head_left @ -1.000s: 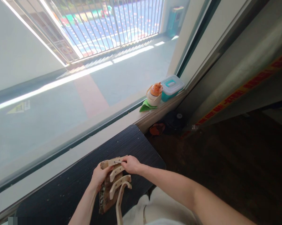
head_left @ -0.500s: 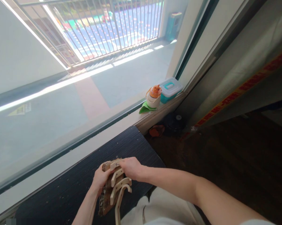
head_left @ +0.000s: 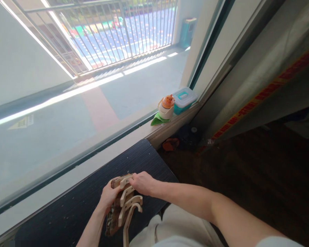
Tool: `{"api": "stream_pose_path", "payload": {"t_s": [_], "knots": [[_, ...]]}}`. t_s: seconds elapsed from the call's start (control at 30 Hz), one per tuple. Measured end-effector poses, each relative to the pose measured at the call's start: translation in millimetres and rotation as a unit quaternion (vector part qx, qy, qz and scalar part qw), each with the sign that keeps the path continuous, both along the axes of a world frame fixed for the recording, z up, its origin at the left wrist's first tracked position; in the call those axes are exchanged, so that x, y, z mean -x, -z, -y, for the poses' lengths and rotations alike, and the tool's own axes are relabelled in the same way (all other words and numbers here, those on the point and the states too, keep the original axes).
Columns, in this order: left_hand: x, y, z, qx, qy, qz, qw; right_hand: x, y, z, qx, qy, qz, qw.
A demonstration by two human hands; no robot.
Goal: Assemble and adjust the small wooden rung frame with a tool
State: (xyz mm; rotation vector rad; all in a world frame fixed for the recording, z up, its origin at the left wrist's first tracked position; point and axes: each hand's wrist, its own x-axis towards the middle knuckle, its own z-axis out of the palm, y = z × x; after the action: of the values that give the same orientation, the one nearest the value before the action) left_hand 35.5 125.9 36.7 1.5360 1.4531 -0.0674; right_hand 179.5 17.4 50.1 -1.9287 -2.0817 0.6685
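My left hand [head_left: 110, 195] is closed around the upper left edge of a rough, bark-edged wooden board [head_left: 115, 216], its thumb lying near the top hook. Several pale curved wooden hooks lie across the board, with small dark holes in them. My right hand [head_left: 143, 183] pinches the right end of the topmost wooden hook [head_left: 124, 183]; a thin dark mark shows by the fingertips, too small to name. Lower down, a longer curved wooden hook [head_left: 129, 221] reaches toward my lap. The board is tilted above the black tabletop [head_left: 92, 202], and my hands cover its upper part.
Beyond the table runs a window sill [head_left: 128, 140] with glass above it. On it stand a cup with an orange animal-shaped lid [head_left: 166, 107], a green cloth [head_left: 158, 119] and a teal lidded box [head_left: 183, 99]. A grey curtain [head_left: 259, 85] hangs at right.
The view has shifted slightly. Both hands keep their places on the board and top hook, with only a very small movement of the right fingers.
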Motion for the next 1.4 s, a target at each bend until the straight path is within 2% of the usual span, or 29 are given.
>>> {"api": "stream_pose_path", "payload": {"t_s": [0.07, 0.13, 0.23, 0.3, 0.33, 0.4, 0.47, 0.5, 0.6, 0.63, 0.7, 0.77, 0.87, 0.9, 0.93, 0.97, 1.07, 1.13, 1.27, 1.4], "knots": [[2.8, 3.0, -1.1, -0.003, -0.003, 0.002, 1.0, 6.3, 6.6, 1.1, 0.012, 0.042, -0.03, 0.999], [5.9, 4.0, -1.3, -0.003, -0.002, 0.009, 1.0, 13.0, 15.9, 0.1, 0.05, 0.14, -0.108, 0.983], [9.5, 2.0, 0.0, -0.002, 0.01, 0.017, 1.0, 17.9, 27.2, -2.8, 0.155, 0.266, -0.268, 0.913], [10.9, 0.1, 1.3, -0.004, 0.016, 0.018, 1.0, 16.0, 28.4, -3.7, 0.206, 0.279, -0.325, 0.88], [11.3, -0.6, 1.9, -0.004, 0.016, 0.018, 1.0, 13.8, 26.7, -3.5, 0.206, 0.271, -0.322, 0.884], [11.9, -1.2, 2.7, -0.002, 0.014, 0.02, 1.0, 8.7, 19.4, -1.8, 0.155, 0.23, -0.257, 0.926], [12.2, -1.1, 3.0, 0.005, 0.014, 0.023, 1.0, 4.8, 10.2, 1.1, 0.087, 0.142, -0.151, 0.974], [12.2, -1.1, 3.1, 0.008, 0.015, 0.024, 1.0, 3.8, 6.1, 2.5, 0.058, 0.094, -0.1, 0.989], [11.8, -1.2, 3.7, 0.013, 0.02, 0.026, 0.999, 5.1, -0.2, 4.7, 0.008, 0.004, -0.015, 1.0], [11.8, -1.3, 4.0, 0.012, 0.019, 0.027, 0.999, 6.4, 0.2, 4.6, 0.005, 0.002, -0.011, 1.0], [12.4, -1.4, 4.4, 0.007, 0.018, 0.027, 0.999, 9.0, 4.1, 3.1, 0.028, 0.044, -0.05, 0.997], [14.1, -1.3, 4.3, 0.003, 0.023, 0.028, 0.999, 10.2, 10.5, 1.0, 0.095, 0.125, -0.148, 0.976], [17.4, -1.9, 3.3, 0.009, 0.046, 0.039, 0.998, 7.8, 18.5, -2.1, 0.22, 0.21, -0.333, 0.893], [17.9, -2.2, 3.0, 0.01, 0.055, 0.042, 0.998, 6.3, 19.7, -3.4, 0.25, 0.219, -0.371, 0.867], [18.0, -2.6, 2.8, 0.008, 0.062, 0.041, 0.997, 4.8, 19.8, -4.8, 0.269, 0.224, -0.384, 0.854], [17.8, -2.8, 2.7, 0.002, 0.065, 0.036, 0.997, 3.4, 19.1, -6.4, 0.277, 0.235, -0.369, 0.856], [15.7, -1.9, 3.7, -0.017, 0.056, 0.009, 0.998, 1.0, 13.8, -10.3, 0.244, 0.278, -0.225, 0.901], [14.5, 0.1, 5.0, -0.005, 0.046, -0.006, 0.999, 1.3, 10.6, -10.1, 0.214, 0.276, -0.18, 0.92], [12.2, 4.3, 7.6, 0.021, 0.022, -0.024, 0.999, 3.3, 8.2, -4.1, 0.143, 0.194, -0.194, 0.951], [11.9, 7.0, 6.6, -0.004, 0.001, -0.042, 0.999, 1.6, 4.1, 0.7, 0.101, 0.129, -0.072, 0.984]]}}
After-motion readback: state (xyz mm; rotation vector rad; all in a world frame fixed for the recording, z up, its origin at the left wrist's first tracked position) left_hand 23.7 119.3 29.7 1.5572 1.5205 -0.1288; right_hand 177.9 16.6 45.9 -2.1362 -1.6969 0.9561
